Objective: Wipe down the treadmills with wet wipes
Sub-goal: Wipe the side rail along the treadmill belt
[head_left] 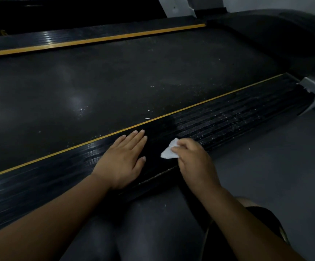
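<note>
The right hand (192,157) pinches a small crumpled white wet wipe (169,153) between thumb and curled fingertips and presses it onto the near side rail (237,117) of a treadmill. The wipe pokes out at the hand's ten o'clock, touching the ribbed black rail just below the centre of the view. At the wipe's nine o'clock, just beside it, the left hand (122,161) lies flat on the same rail. Its fingers are straight and close together and hold nothing — it looks like a bracing hand.

The rail runs diagonally from eight o'clock to two o'clock, with a thin yellow stripe (190,107) along its inner edge. Around the hands and toward eight o'clock the ribs look dark and glossy, probably already wiped. Toward two o'clock they are speckled with pale dust and crumbs — that stretch seems left to do.

Beyond the stripe, the wide belt (115,78) fills the view toward eleven o'clock. It carries scattered white specks and one shiny patch. The far rail (77,37) at twelve o'clock and the motor cover (285,34) at one o'clock are too dim to judge. On this machine the job looks partly done, with the belt and the dusty rail end likely outstanding.
</note>
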Demonstrator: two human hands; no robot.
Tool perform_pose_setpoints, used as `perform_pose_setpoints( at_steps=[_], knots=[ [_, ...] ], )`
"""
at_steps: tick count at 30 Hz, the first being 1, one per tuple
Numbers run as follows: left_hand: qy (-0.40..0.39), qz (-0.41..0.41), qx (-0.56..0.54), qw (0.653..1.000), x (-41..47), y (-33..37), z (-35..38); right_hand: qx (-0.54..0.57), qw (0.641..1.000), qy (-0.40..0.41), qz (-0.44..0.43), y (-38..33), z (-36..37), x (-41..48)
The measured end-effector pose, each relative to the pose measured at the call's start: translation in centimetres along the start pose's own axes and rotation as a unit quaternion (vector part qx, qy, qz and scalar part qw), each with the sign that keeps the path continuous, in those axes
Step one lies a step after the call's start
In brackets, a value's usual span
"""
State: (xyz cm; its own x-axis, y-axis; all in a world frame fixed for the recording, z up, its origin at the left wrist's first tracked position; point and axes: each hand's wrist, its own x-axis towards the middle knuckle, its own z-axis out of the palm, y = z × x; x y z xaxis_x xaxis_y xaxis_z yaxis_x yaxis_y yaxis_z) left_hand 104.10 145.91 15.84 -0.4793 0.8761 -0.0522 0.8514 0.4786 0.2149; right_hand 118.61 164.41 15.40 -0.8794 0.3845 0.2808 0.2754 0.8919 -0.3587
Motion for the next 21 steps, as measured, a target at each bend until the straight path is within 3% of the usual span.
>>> perform_pose_setpoints(
  at_steps=[3, 7, 12, 17, 21],
  knots=[
    [0.005, 0.001, -0.006, 1.0, 0.0, 0.0, 0.1, -0.037, 0.998, 0.049, 0.032, -0.9, 1.4, -1.0],
    [0.003, 0.001, -0.002, 1.0, 0.0, 0.0, 0.1, -0.091, 0.993, -0.018, -0.066, -2.7, 2.6, -5.5],
    [-0.003, 0.0, 0.0, 1.0, 0.0, 0.2, 0.0, -0.113, 0.992, -0.012, 0.063, -1.4, 1.0, -2.0],
    [-0.006, -0.001, -0.001, 1.0, 0.1, 0.1, 0.1, -0.097, 0.993, -0.063, -0.024, -2.4, 1.2, -4.0],
    [0.0, 0.003, -0.007, 1.0, 0.1, 0.1, 0.1, -0.101, 0.99, -0.08, 0.063, -2.0, 0.6, 0.7]
  ],
)
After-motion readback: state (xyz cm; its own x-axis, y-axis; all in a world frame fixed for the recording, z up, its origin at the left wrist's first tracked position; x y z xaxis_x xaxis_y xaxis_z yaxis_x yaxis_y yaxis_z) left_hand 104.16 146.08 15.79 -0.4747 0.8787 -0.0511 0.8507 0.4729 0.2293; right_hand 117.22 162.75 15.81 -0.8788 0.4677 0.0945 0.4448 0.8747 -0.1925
